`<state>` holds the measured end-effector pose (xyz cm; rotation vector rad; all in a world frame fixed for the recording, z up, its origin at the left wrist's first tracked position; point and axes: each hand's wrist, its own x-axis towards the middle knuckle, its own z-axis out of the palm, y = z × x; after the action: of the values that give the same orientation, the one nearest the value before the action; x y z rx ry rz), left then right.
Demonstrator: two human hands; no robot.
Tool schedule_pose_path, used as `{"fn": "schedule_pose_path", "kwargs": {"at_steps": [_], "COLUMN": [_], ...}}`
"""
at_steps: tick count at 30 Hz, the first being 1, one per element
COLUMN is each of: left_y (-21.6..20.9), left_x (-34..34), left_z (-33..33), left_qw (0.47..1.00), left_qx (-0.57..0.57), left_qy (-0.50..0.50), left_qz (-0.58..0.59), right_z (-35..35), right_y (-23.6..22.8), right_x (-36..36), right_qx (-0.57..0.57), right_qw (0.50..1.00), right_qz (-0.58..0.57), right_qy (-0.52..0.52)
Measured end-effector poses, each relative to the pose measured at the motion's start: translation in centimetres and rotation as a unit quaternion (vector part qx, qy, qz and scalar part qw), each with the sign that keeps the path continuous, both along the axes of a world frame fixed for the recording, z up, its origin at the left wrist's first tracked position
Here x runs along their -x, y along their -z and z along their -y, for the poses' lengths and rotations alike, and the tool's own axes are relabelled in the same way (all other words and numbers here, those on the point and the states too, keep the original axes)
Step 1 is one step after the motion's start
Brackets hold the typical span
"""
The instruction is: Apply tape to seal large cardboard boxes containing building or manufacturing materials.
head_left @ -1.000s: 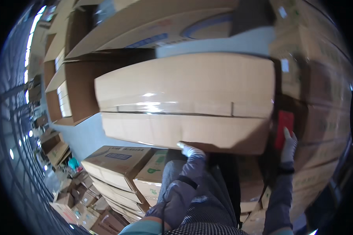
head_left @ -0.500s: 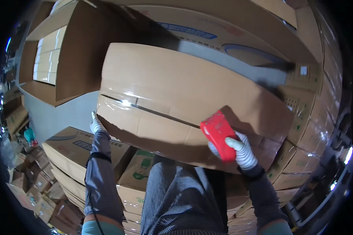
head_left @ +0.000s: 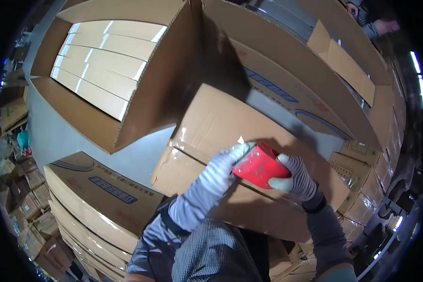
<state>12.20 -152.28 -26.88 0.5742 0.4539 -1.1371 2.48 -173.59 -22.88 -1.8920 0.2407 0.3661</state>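
Note:
A long brown carton [head_left: 221,110] lies in front of me, its top flaps meeting at a dark seam, with clear tape at the left end. Above its right half, my right hand [head_left: 296,177], in a striped glove, is closed round a red tape dispenser [head_left: 257,167]. The dispenser's toothed edge faces left. My left hand [head_left: 228,164], also gloved, has its fingers bent against that edge; what they pinch, if anything, is hidden. A small pale scrap [head_left: 241,139] shows just above those fingertips.
At the far left stands an open carton [head_left: 80,110] packed with pale flat boxes [head_left: 98,56]. Another open carton [head_left: 286,51] stands behind. Stacked cartons [head_left: 98,188] rise at near left, more cartons [head_left: 357,174] at right. A co-worker's hand [head_left: 387,27] shows at the far right.
My left hand has left the carton's left end and come across to the dispenser. The dispenser has turned and risen slightly in my right hand. My view has swung left.

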Motion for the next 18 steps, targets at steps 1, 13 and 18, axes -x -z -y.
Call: {"fn": "schedule_pose_path", "kwargs": {"at_steps": [1, 13, 18], "left_y": [0.2, 17.3, 16.9], "left_x": [-1.9, -24.0, -22.8], "left_z": [0.7, -3.1, -8.1], "left_qw": [0.997, 0.625, 0.572], "left_qx": [-0.045, -0.615, -0.646], "left_qy": [-0.034, 0.284, 0.341], "left_qz": [0.044, 0.388, 0.374], "right_z": [-0.1, 11.0, 11.7], "right_y": [-0.2, 9.0, 10.7], "right_x": [-2.5, -13.5, -13.0], "right_qx": [0.037, -0.012, -0.292], "right_qw": [0.999, 0.965, 0.882], "right_qz": [-0.021, -0.258, -0.34], "right_qy": [-0.032, 0.043, 0.147]}}
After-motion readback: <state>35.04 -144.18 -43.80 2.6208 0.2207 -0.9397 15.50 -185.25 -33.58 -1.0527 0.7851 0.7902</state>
